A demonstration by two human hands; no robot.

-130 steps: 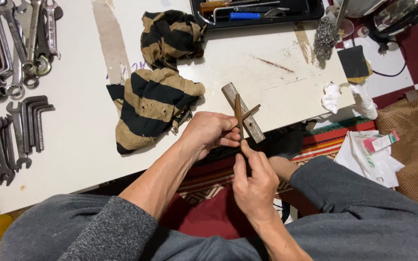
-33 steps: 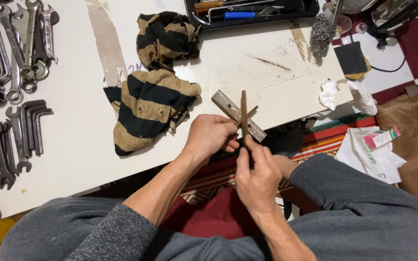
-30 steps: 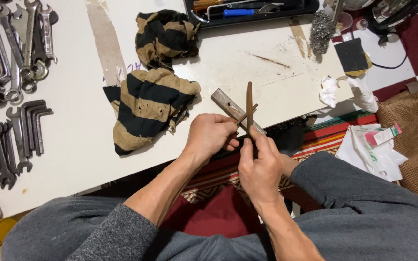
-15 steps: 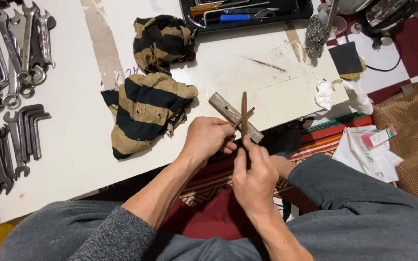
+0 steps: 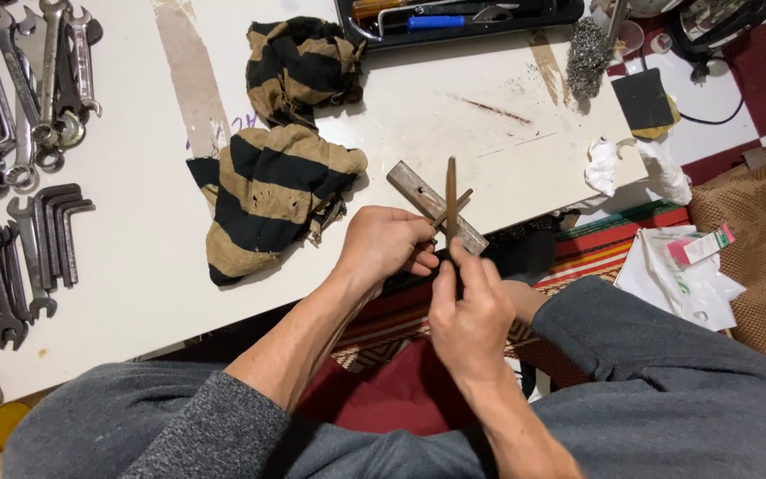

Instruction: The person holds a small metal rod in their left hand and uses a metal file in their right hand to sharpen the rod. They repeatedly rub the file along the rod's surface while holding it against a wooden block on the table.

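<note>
My left hand [image 5: 386, 246] pinches a thin rusty metal rod [image 5: 459, 203] that lies slanted across a flat grey sharpening bar [image 5: 434, 206] at the white table's near edge. My right hand [image 5: 469, 312] grips a second slim rusty rod [image 5: 451, 197] and holds it upright, so the two rods cross just above the bar. Both hands sit close together over the table edge, above my lap.
A black-and-tan striped cloth [image 5: 272, 193] lies left of the hands, another bunch [image 5: 303, 62] behind it. Wrenches [image 5: 24, 80] and hex keys [image 5: 19, 257] line the left side. A black tool tray [image 5: 454, 18], steel wool [image 5: 589, 60], crumpled tissue [image 5: 636, 168] and white bags [image 5: 684, 275] sit right.
The upright rod in my right hand has shifted slightly back and forth against the slanted rod. The left hand and the bar have stayed roughly in place.
</note>
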